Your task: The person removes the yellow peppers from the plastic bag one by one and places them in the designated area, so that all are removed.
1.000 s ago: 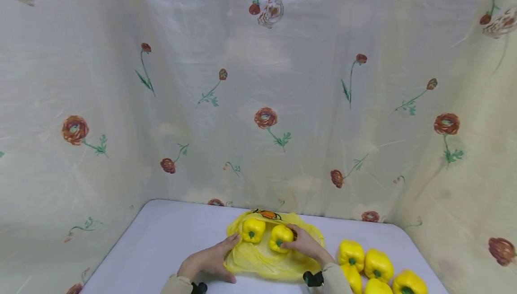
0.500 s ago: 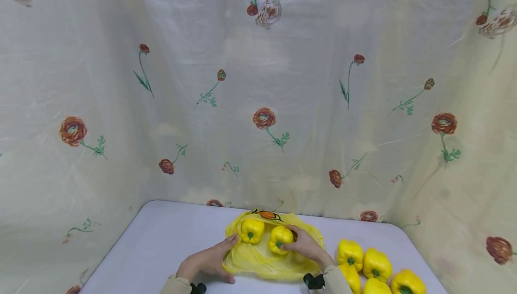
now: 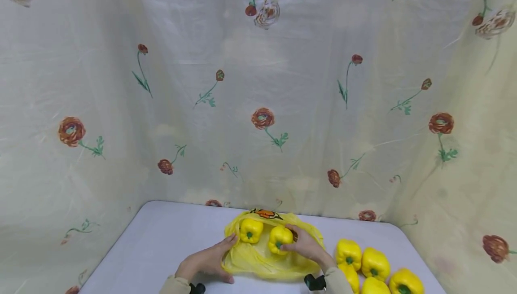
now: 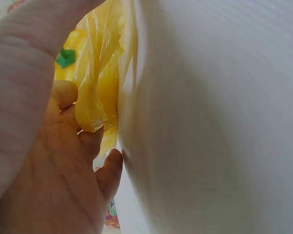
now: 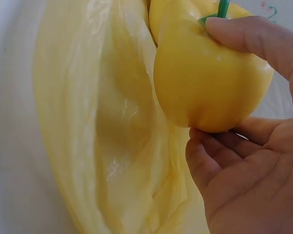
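Observation:
A yellow plastic bag with a printed orange design lies on the table, its mouth spread toward me. Inside sits a yellow bell pepper, green stem facing me. My right hand grips another yellow bell pepper at the mouth, to the right of the first. In the right wrist view, the thumb presses near that pepper's stem while the other fingers support its underside. At the bag's left edge, my left hand holds the film between thumb and bent fingers.
Several more yellow bell peppers are grouped on the white table at the right, some cut off by the frame's lower edge. A flowered curtain encloses the back and both sides.
Hands, bag and held pepper keep almost the same places. The whole head view has shifted slightly, with everything drifting a little to the left.

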The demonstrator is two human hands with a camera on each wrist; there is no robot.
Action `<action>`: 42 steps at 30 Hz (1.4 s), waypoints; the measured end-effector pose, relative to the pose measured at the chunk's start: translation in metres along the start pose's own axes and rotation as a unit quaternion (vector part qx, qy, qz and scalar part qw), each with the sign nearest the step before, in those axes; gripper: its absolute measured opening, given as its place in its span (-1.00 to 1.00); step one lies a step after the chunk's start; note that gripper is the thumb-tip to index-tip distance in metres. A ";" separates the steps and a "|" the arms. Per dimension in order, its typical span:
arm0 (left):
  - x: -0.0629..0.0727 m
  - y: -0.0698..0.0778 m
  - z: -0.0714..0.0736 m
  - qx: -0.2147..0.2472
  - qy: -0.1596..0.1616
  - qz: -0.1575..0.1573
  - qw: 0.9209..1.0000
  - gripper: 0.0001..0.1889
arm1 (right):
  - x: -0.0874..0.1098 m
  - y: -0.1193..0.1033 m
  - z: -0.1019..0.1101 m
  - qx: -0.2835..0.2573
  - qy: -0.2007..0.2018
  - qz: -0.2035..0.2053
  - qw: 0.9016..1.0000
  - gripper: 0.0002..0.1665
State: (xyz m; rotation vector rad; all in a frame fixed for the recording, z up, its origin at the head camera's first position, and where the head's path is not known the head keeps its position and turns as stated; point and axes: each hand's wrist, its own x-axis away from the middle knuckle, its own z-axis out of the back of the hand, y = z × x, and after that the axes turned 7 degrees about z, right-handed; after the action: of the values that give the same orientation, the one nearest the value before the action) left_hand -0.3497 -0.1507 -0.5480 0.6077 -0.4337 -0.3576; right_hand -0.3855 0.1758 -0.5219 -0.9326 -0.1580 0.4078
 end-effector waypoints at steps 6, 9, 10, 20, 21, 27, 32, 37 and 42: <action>0.000 0.000 -0.001 0.003 0.001 0.003 1.000 0.16 | 0.003 -0.003 0.003 -0.002 -0.013 -0.010 1.000 -0.04; 0.000 0.000 -0.001 0.003 0.001 0.002 1.000 0.16 | 0.005 -0.005 0.002 0.002 -0.013 -0.006 1.000 -0.04; 0.000 0.000 -0.001 0.003 0.001 0.001 1.000 0.16 | 0.005 -0.005 0.002 0.002 -0.013 -0.007 1.000 -0.04; 0.004 0.002 0.000 0.001 0.004 -0.011 1.000 0.16 | 0.007 -0.006 0.003 -0.003 -0.013 -0.005 1.000 -0.02; 0.004 0.002 -0.001 0.001 0.005 -0.012 1.000 0.16 | 0.007 -0.005 0.003 -0.001 -0.013 -0.003 1.000 -0.02; 0.002 0.000 -0.002 0.007 0.000 -0.008 1.000 0.16 | 0.012 -0.008 0.003 0.016 -0.012 0.007 1.000 -0.01; 0.001 0.000 -0.001 0.011 -0.002 -0.008 1.000 0.17 | 0.017 -0.012 0.004 0.020 -0.016 0.017 1.000 -0.01; 0.002 0.000 -0.002 0.007 0.001 -0.007 1.000 0.16 | 0.024 -0.015 0.009 0.015 -0.021 0.033 0.999 0.01; 0.003 0.002 -0.002 -0.001 0.003 -0.010 1.000 0.15 | 0.035 -0.024 0.013 0.035 -0.015 0.037 0.999 -0.01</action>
State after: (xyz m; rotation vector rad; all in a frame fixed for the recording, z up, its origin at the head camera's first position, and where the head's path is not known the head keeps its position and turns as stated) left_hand -0.3463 -0.1498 -0.5475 0.6106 -0.4225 -0.3747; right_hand -0.3515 0.1870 -0.4968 -0.8657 -0.1363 0.4923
